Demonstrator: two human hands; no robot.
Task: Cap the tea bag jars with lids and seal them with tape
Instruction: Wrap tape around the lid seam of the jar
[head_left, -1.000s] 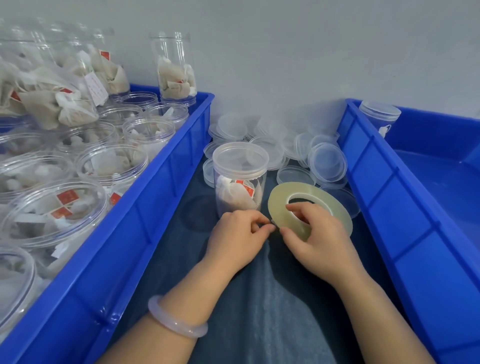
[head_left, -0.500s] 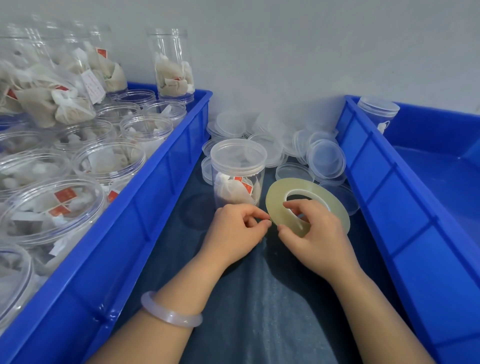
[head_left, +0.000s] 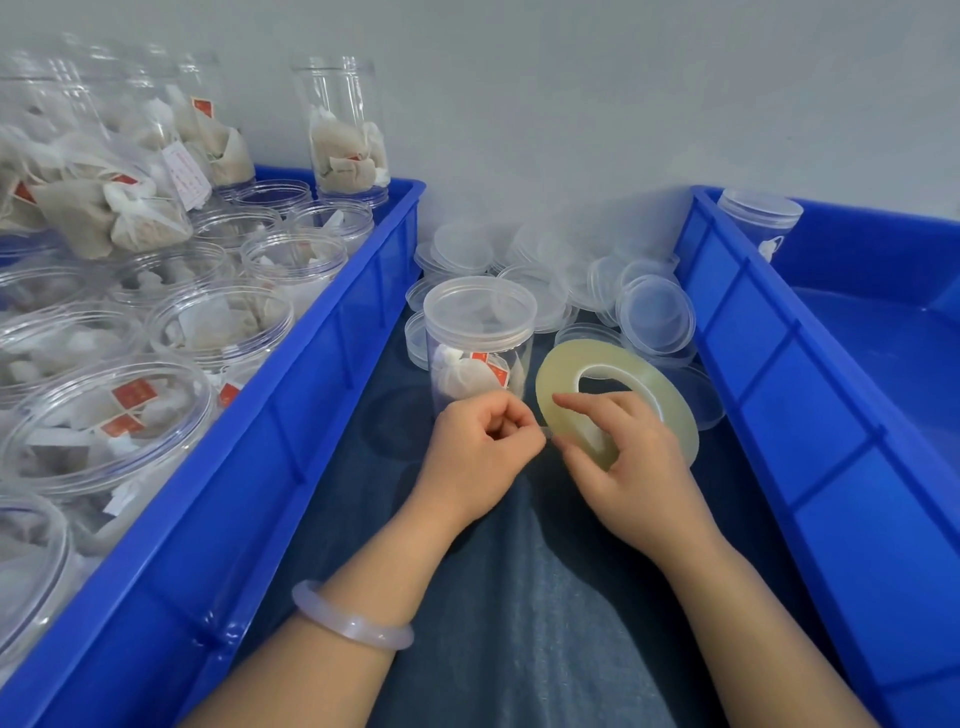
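A clear jar of tea bags (head_left: 478, 348) with a lid on top stands on the dark cloth between two blue bins. Just in front of it, my right hand (head_left: 631, 470) holds a flat roll of clear tape (head_left: 566, 379), fingers through and around its ring. My left hand (head_left: 478, 457) pinches at the tape's loose end at the roll's left rim, fingers curled. A pile of loose clear lids (head_left: 561, 280) lies behind the jar against the wall.
The left blue bin (head_left: 332, 353) is packed with open jars of tea bags, and more jars are stacked on them. The right blue bin (head_left: 810, 415) holds one capped jar (head_left: 761, 221) at its far corner. A grey wall closes the back.
My left hand's fingers have shifted a little at the tape roll's edge, picking at the end. The roll and jar stay in place.
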